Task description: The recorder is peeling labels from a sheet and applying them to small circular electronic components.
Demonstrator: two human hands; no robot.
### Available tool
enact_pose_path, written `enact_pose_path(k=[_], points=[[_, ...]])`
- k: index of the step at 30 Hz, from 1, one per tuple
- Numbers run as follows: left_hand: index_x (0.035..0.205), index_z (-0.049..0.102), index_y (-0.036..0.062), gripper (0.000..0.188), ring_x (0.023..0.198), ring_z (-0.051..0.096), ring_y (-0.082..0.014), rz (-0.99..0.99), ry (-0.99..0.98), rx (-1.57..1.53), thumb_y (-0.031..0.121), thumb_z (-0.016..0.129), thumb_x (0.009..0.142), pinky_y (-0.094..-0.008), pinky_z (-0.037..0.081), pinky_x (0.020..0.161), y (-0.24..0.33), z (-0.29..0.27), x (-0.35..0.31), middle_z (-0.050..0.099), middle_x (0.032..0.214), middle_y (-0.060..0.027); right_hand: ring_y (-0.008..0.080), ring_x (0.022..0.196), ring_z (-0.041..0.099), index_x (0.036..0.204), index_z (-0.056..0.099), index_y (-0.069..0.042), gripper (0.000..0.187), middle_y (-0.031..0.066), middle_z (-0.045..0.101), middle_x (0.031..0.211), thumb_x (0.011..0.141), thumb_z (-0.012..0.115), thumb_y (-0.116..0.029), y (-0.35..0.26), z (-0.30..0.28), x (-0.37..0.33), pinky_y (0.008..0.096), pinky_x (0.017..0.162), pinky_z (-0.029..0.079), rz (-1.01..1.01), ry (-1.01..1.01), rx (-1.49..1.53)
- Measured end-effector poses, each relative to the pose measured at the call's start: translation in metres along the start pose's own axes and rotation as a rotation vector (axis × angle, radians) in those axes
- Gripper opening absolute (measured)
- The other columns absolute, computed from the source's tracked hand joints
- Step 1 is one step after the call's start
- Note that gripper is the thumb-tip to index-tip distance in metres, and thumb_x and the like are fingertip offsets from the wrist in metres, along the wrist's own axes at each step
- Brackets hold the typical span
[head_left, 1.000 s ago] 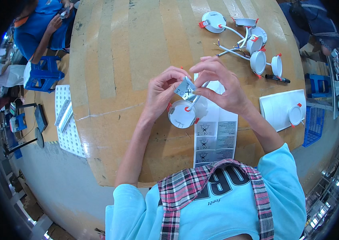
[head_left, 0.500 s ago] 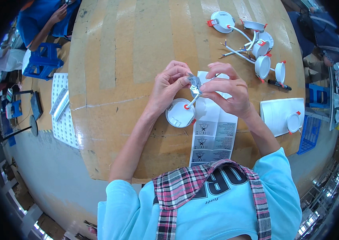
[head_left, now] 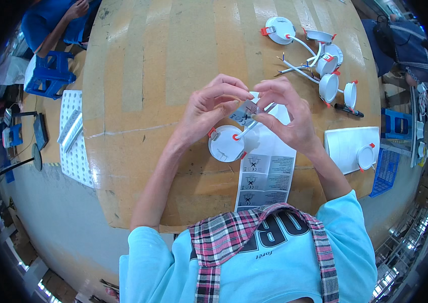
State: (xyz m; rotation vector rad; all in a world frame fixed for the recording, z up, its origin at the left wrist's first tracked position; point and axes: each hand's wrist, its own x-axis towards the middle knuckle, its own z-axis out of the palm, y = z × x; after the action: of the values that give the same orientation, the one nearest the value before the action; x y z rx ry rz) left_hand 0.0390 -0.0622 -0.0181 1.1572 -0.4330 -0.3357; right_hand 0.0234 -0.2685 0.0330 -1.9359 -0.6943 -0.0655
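A round white downlight (head_left: 226,144) with red-tipped clips lies back-up on the table, just below my left hand. Its white cable (head_left: 245,130) runs up and right toward my right hand. Between my hands is a small grey printed label (head_left: 244,112). My left hand (head_left: 213,107) pinches its upper left side. The fingers of my right hand (head_left: 287,112) are closed at its right edge, beside the cable; they partly hide the cable's end. Under the hands lies a long folded printed sheet (head_left: 266,174), white with grey panels.
Several more white downlights (head_left: 329,87) with bare-ended cables lie at the far right, near a black marker (head_left: 349,110). A white paper stack (head_left: 342,151) bears another downlight (head_left: 365,157). A blue basket (head_left: 385,171) stands off the right edge. At far left sits another person (head_left: 55,25).
The label has turned flatter and lies lower between my fingers, its printed face now showing. My right hand has closed in toward the cable. The view has shifted slightly.
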Motion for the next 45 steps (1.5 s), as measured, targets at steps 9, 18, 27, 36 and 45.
enact_pose_path(k=[9, 18, 27, 36, 45], points=[[0.089, 0.065, 0.0026, 0.044, 0.087, 0.057, -0.0119, -0.352, -0.027, 0.223, 0.041, 0.046, 0.095, -0.0266, 0.044, 0.079, 0.043, -0.007, 0.013, 0.062, 0.089, -0.0051, 0.0232, 0.096, 0.055, 0.122, 0.052, -0.011, 0.048, 0.0032, 0.065, 0.077, 0.079, 0.071, -0.009, -0.01, 0.001, 0.003, 0.0389, 0.09, 0.043, 0.034, -0.041, -0.154], [0.079, 0.066, 0.0042, 0.041, 0.069, 0.056, -0.0113, -0.615, -0.3, 0.49, 0.044, 0.057, 0.084, -0.0244, 0.043, 0.069, 0.079, -0.014, 0.045, 0.06, 0.071, -0.0025, 0.0235, 0.09, 0.055, 0.125, 0.047, -0.011, 0.054, 0.001, 0.06, 0.075, 0.077, 0.071, -0.006, -0.01, 0.005, 0.005, 0.0449, 0.101, 0.035, -0.119, -0.031, -0.27], [0.084, 0.069, 0.0018, 0.031, 0.07, 0.056, -0.0098, -0.672, -0.434, 0.741, 0.031, 0.063, 0.078, -0.0254, 0.045, 0.066, 0.085, -0.009, 0.063, 0.061, 0.071, -0.0036, 0.0215, 0.088, 0.056, 0.128, 0.044, -0.009, 0.061, 0.0014, 0.061, 0.082, 0.074, 0.072, -0.006, -0.012, 0.009, 0.007, 0.045, 0.104, 0.033, -0.144, -0.033, -0.258], [0.078, 0.064, 0.0028, 0.022, 0.072, 0.057, -0.0076, -0.755, -0.478, 0.468, 0.023, 0.06, 0.083, -0.0244, 0.047, 0.069, 0.06, -0.038, 0.067, 0.059, 0.073, -0.0005, 0.0127, 0.083, 0.056, 0.118, 0.056, -0.013, 0.045, -0.0029, 0.065, 0.089, 0.075, 0.07, -0.007, -0.02, 0.007, -0.004, 0.04, 0.098, 0.044, -0.524, -0.02, -0.379], [0.089, 0.067, 0.0019, 0.039, 0.076, 0.059, -0.0103, -0.613, -0.257, 0.447, 0.041, 0.063, 0.087, -0.0251, 0.048, 0.072, 0.067, -0.028, 0.046, 0.063, 0.08, -0.0027, 0.0114, 0.079, 0.058, 0.112, 0.059, -0.013, 0.042, -0.0062, 0.066, 0.095, 0.072, 0.071, -0.009, -0.005, 0.012, -0.008, 0.038, 0.094, 0.046, -0.507, 0.004, -0.374]])
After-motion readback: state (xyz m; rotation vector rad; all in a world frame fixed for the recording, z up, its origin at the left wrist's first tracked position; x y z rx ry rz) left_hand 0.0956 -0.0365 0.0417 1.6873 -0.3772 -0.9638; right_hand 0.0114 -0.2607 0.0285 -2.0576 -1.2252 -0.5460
